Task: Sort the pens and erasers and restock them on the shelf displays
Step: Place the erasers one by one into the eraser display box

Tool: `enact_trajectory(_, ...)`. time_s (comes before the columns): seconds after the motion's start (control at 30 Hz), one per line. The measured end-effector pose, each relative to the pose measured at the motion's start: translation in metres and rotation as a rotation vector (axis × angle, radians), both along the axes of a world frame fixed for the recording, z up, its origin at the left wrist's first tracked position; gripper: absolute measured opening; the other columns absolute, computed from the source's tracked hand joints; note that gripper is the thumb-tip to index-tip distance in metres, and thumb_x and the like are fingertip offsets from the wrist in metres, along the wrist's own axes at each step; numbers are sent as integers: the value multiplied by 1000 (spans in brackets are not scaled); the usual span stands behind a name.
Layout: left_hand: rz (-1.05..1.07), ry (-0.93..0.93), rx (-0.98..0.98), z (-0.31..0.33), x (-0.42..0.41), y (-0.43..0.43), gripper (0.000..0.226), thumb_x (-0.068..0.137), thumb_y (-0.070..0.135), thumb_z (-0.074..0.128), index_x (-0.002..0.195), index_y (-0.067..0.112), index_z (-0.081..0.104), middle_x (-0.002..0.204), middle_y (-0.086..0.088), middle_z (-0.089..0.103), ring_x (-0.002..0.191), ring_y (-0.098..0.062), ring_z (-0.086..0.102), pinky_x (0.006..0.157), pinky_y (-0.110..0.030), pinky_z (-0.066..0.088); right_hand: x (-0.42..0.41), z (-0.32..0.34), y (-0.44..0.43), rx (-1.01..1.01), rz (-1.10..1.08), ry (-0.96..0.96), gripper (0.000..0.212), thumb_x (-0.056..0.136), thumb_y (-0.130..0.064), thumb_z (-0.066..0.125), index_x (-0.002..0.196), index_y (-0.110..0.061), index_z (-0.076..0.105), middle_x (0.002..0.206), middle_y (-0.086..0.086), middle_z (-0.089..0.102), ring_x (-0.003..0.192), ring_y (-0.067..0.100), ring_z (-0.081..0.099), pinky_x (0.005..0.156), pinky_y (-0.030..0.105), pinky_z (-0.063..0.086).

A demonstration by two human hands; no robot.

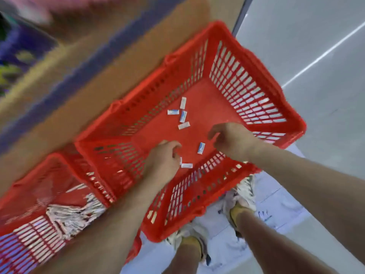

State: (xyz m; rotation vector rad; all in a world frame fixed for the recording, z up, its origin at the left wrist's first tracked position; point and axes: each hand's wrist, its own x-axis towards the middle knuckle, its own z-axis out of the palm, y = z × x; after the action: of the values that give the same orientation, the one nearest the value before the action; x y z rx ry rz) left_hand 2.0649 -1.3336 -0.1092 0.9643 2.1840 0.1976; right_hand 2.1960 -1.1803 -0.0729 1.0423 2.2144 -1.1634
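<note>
Reaching down into a red basket (296, 125) with both hands. Curling the left hand (164, 155) grip against a white-and-blue eraser (186, 165) at centre frame; cannot tell whether pinching or only touching it. Hovering the right hand (231, 139) to the right, grip loosely bent, clasping nothing. Flanking a lone eraser (201, 148) on the basket floor, below a cluster of four erasers (183, 116). Standing beside a second red basket (35, 171), lower left, with a blurred whitish heap (75, 212).

Left hand (164, 155) low and forward, fingers curled under, right hand (231, 139) beside it, fingers loosely bent, palm down
</note>
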Motion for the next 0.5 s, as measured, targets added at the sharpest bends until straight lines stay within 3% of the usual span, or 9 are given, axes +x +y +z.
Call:
enact_trajectory(0.1, -103, 12, -51, -70, -1, 11, 51, 82, 13, 58, 131, 23, 51, 123, -7, 53, 108, -26, 56, 92, -32, 41, -22, -77, -4, -106, 164, -181, 31, 90, -14, 54, 120, -8, 62, 122, 11, 63, 115, 27, 57, 93, 28, 44)
enact_trajectory(0.17, -123, 35, -52, -107, -4, 23, 63, 83, 16, 60, 141, 28, 38, 130, -7, 44, 114, -27, 50, 96, -33, 38, -34, -118, -7, -190, 205, -282, 31, 91, -16, 55, 121, -8, 59, 120, 12, 62, 111, 28, 59, 87, 31, 48)
enact_trajectory(0.27, -158, 114, 13, -145, -8, 43, 71, 83, 23, 64, 144, 33, 29, 140, -7, 32, 121, -29, 38, 104, -34, 32, -44, -169, -21, -150, 308, -338, 26, 90, -15, 55, 115, -10, 61, 114, 11, 63, 108, 30, 60, 83, 31, 48)
enact_trajectory(0.37, -225, 206, 123, -165, -12, 60, 61, 83, 26, 64, 139, 30, 39, 139, -8, 35, 121, -30, 39, 102, -36, 35, -43, -194, -34, 36, 395, -364, 29, 89, -19, 54, 114, -9, 62, 118, 13, 62, 109, 32, 59, 83, 34, 47)
enact_trajectory(0.5, -217, 209, 161, -168, -20, 65, 38, 83, 21, 62, 121, 21, 56, 120, -11, 50, 106, -31, 52, 86, -37, 41, -42, -195, -25, 47, 195, -291, 27, 81, -37, 65, 101, -19, 67, 105, 7, 66, 101, 28, 62, 69, 23, 39)
